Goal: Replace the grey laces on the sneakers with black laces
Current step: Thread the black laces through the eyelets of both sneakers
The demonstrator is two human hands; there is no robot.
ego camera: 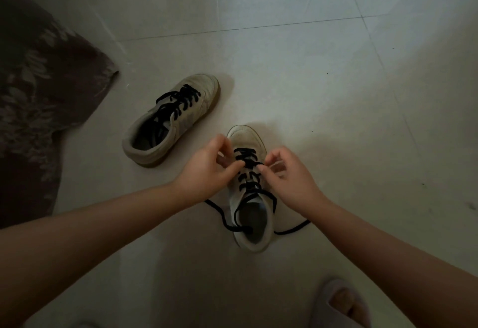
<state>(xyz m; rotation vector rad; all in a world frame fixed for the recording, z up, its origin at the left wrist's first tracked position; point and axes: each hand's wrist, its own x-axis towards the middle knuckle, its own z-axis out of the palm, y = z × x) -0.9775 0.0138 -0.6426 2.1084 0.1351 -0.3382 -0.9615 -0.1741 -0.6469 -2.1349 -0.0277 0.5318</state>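
Note:
Two beige sneakers stand on the tiled floor. The far sneaker (170,120) sits up and to the left, toe pointing away, threaded with a black lace. The near sneaker (249,188) lies between my hands, toe away from me. Its black lace (247,172) crosses the eyelets, and its loose ends trail over the collar and onto the floor at both sides. My left hand (207,170) pinches the lace at the left eyelet row, fingers curled. On the right row, my right hand (289,175) pinches the lace with thumb and forefinger.
A dark patterned cloth (38,89) hangs down at the left edge. A foot in a pale slipper (341,302) shows at the bottom right. Light tiled floor (310,82) spreads around the shoes.

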